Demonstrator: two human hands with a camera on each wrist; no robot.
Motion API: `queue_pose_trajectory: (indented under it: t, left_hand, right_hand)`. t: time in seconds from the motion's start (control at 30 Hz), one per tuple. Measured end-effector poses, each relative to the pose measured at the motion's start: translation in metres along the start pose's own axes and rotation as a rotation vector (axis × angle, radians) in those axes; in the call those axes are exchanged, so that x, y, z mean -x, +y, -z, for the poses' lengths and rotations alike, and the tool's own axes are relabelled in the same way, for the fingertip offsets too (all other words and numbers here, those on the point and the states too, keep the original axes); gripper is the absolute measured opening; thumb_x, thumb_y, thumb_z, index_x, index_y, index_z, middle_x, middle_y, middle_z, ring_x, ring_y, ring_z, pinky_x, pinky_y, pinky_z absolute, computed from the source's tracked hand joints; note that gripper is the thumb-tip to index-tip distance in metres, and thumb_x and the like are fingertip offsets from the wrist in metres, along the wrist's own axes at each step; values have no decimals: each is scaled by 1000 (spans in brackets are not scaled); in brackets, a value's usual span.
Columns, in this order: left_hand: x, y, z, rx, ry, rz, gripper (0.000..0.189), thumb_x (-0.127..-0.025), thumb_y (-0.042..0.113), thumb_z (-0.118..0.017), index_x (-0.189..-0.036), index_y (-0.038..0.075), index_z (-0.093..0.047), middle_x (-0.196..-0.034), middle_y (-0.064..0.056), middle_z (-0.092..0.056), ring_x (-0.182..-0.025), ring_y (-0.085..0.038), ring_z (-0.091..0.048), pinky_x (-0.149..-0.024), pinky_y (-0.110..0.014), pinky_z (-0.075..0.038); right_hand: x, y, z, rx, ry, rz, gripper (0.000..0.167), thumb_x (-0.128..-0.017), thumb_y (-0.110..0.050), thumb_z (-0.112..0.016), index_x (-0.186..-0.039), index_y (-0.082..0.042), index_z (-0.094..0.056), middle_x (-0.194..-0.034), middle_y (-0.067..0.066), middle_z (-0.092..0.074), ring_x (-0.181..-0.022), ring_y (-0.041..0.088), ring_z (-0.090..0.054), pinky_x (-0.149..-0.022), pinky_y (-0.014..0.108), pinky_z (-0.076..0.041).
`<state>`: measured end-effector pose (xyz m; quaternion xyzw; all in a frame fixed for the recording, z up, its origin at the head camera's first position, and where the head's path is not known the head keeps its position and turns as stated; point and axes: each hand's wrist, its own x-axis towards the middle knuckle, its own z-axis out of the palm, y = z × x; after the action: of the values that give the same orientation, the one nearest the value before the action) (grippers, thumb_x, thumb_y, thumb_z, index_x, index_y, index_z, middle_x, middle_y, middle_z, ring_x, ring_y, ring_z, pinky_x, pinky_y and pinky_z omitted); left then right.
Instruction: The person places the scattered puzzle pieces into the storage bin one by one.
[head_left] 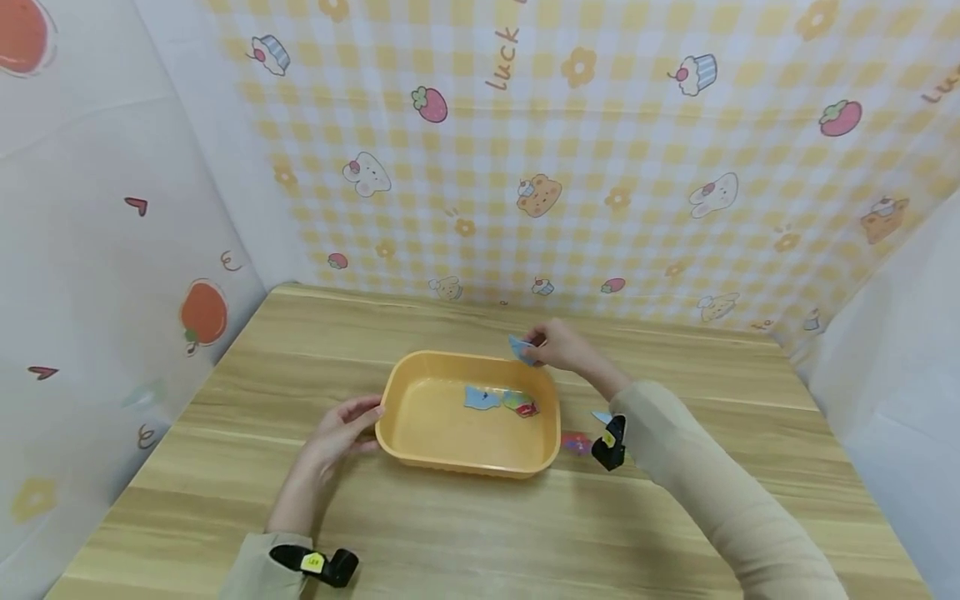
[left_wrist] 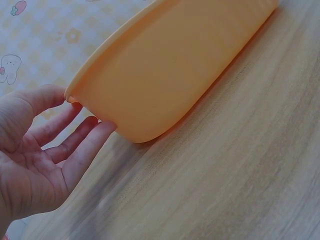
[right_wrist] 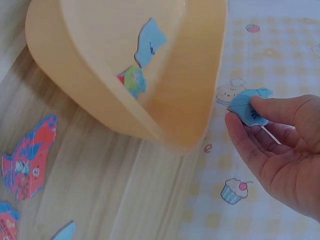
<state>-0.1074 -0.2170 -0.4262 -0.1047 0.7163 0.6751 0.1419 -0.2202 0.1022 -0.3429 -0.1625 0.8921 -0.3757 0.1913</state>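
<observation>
Left hand (head_left: 337, 432) grips orange tray (head_left: 420, 421), apparently steadying it; right hand (head_left: 561, 346) pinches blue piece (right_wrist: 242, 106), thinness likely favouring fingertip hold.

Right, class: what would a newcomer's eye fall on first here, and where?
Probably the orange-yellow tub on the wood-grain table, with two puzzle-like pieces inside. Next, the right hand pinching a blue piece by the tub's far right corner, and the left hand holding the tub's left end. Behind the table, the yellow-checked cloth stands out.
</observation>
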Motion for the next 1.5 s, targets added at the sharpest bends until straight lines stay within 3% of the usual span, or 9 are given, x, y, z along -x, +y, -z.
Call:
queue_pose_trajectory:
  t: [0.3, 0.67, 0.87, 1.0, 1.17, 1.33, 1.5]
  left_hand:
    - [1, 1, 3, 8, -7, 3, 55, -89, 23, -59, -131, -5, -39, -106, 3, -58, -80, -7, -61, -69, -22, -57]
    - [0, 1, 2, 28, -5, 0, 53, -88, 21, -60, -130, -5, -40, -101, 5, -59, -78, -8, -63, -69, -22, -57]
    - [0, 1, 1, 20, 6, 18, 52, -88, 21, -60, -130, -4, -41, -106, 2, -59, -79, -8, -62, -69, -22, -57]
    - [0, 1, 1, 21, 6, 19, 51, -89, 19, -59, -130, -4, -41, -109, -1, -58, -79, -8, -62, -68, -22, -57]
    - [1, 0, 1, 27, 6, 16, 50, -88, 19, -59, -129, -4, -41, -105, 2, -59, -78, -8, -62, -66, -21, -57]
    - [2, 0, -1, 24, 8, 20, 50, -88, 19, -60, -129, -3, -42, -100, 5, -59, -77, -8, -62, -66, -21, -57]
    - [1, 0, -1, 19, 1, 2, 51, -89, 19, -58, -130, -5, -41, -110, -3, -60, -78, -8, -62, -65, -22, -57]
  right_hand:
    - [-14, -17, -28, 22, -79, -2, 20, -86, -5, -60, -103, 6, -61, -91, 20, -65, -77, 33, -66, -68, 36, -59]
    - [-25, -30, -49, 54, -126, 38, 19, -83, -7, -64, -100, 2, -63, -80, 13, -67, -58, 19, -63, -52, 22, -54]
    - [-27, -36, -58, 81, -144, 71, 14, -84, -2, -62, -97, 3, -65, -79, 17, -67, -68, 34, -65, -51, 23, -53]
    - [-30, -40, -66, 183, -130, 116, 14, -84, 0, -61, -97, 2, -65, -82, 16, -67, -68, 31, -65, -50, 19, -51]
    - [-34, -42, -77, 278, -111, 129, 15, -83, 2, -60, -97, 0, -64, -91, 14, -63, -76, 20, -59, -62, 21, -52]
    - [-38, -40, -86, 341, -129, 169, 18, -83, 8, -56, -96, 0, -65, -99, 16, -64, -91, 25, -60, -78, 32, -54]
    - [-42, -42, -91, 402, -176, 183, 23, -84, 11, -51, -99, 1, -64, -105, 16, -63, -98, 27, -59, -85, 36, -53]
